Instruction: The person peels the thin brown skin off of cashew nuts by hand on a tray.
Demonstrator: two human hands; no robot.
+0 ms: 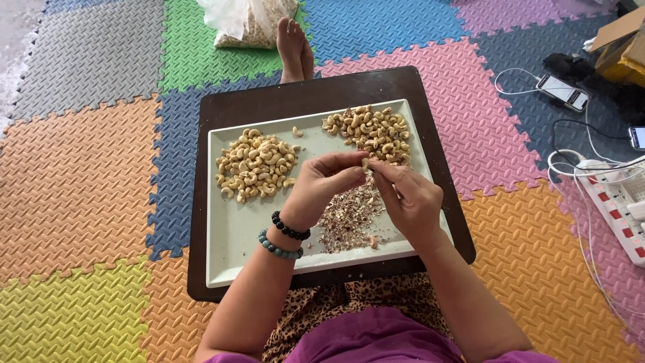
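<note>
Pinching a single pale curved cashew nut (365,163) between fingertips, the left hand (321,187) and right hand (407,199) meet above the rectangular white plastic tray (232,232), each grip narrow and closed on the nut. Directly below lies a heap of brownish flaked skins (349,218), so falling scraps collect there. Separate piles flank it: lighter nuts (255,165) left, speckled ones (373,131) behind, all on a low dark wooden worktop (309,91).

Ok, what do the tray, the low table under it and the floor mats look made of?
Tray: probably plastic, pale, smooth matte, moulded raised rim. Low table: dark brown, looks like wood or laminate, slight sheen. Floor mats: likely foam, with interlocking toothed edges and a fine embossed texture, in many colours.
</note>
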